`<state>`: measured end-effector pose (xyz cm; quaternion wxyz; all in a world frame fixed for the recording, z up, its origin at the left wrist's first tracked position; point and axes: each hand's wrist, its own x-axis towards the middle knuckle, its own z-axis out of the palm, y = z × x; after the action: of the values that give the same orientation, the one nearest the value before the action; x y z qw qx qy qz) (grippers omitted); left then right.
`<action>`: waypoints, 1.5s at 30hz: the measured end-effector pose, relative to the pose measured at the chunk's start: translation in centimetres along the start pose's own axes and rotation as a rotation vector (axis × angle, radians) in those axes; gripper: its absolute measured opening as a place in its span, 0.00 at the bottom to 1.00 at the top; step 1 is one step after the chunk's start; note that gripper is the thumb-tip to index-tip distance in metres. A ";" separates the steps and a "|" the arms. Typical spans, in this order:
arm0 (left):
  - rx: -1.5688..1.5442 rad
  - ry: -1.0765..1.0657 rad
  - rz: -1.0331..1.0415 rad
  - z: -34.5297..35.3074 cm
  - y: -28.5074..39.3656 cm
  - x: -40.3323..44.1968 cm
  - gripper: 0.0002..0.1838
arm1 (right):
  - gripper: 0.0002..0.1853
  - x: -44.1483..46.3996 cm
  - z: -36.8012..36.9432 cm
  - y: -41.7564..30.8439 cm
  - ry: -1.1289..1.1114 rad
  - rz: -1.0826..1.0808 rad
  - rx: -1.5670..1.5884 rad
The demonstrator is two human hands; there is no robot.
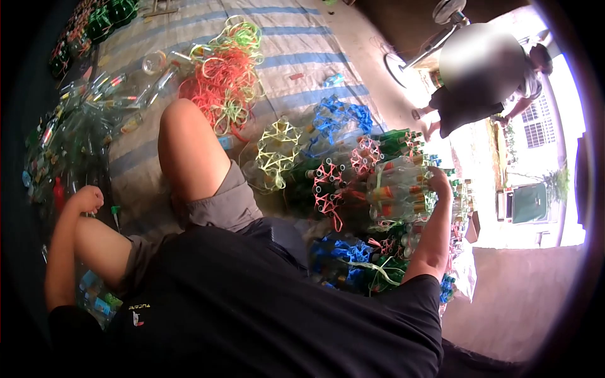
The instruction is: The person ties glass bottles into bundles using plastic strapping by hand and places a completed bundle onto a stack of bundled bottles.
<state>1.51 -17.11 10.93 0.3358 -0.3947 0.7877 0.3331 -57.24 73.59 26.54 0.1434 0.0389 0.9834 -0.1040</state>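
My left hand [89, 199] is beside my bent left knee with its fingers curled; whether anything is in them I cannot make out. A pile of loose plastic bottles [82, 135] lies beyond it, and a red bottle [58, 192] is close by on the left. On the other side, my right arm reaches out to a bundle of clear bottles [397, 186], where my right hand [439, 181] is at the bundle's far side. Glare and the angle hide those fingers. Next to this bundle stand bottles tied with pink strapping [328, 186] and others with yellow strapping [278, 153].
A heap of red and green plastic strapping [224, 79] lies on the striped tarp [296, 60]. Blue strapping [340, 120] wraps other bottles. At the back right are a standing fan [395, 69] and another person [469, 110]. Green bottles [113, 16] are grouped far left.
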 end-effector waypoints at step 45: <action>0.051 0.435 0.176 1.0 -4.3 -11.7 0.09 | 0.11 -21.8 25.8 -69.9 -0.733 -1.616 0.492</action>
<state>10.86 -13.66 18.55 0.1376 -0.3782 0.8811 0.2485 -36.83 -1.21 22.22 0.3175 -0.6658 0.5551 -0.3845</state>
